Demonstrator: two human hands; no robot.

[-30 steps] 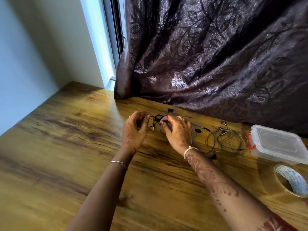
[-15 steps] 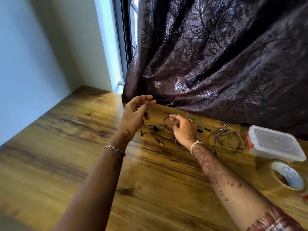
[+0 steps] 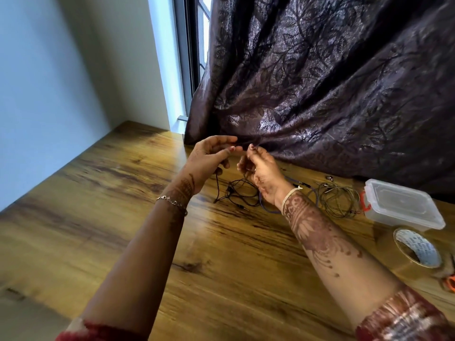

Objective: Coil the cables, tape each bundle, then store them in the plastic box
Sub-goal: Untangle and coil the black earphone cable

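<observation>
Both hands are lifted over the worktop (image 3: 98,217). The left hand (image 3: 209,158) and right hand (image 3: 261,168) each pinch the black cable (image 3: 236,193), whose rest lies tangled below. If pulled fast, it may knot. The box (image 3: 403,207) waits closed.

We see a wooden bench (image 3: 123,217) carrying a lidded plastic box (image 3: 403,207). Just left of the box lies a greenish cable coil (image 3: 338,200); farther left, a blue cable (image 3: 270,209) and a loose black cable (image 3: 240,193). Below the box sits a tape roll (image 3: 416,248).
</observation>
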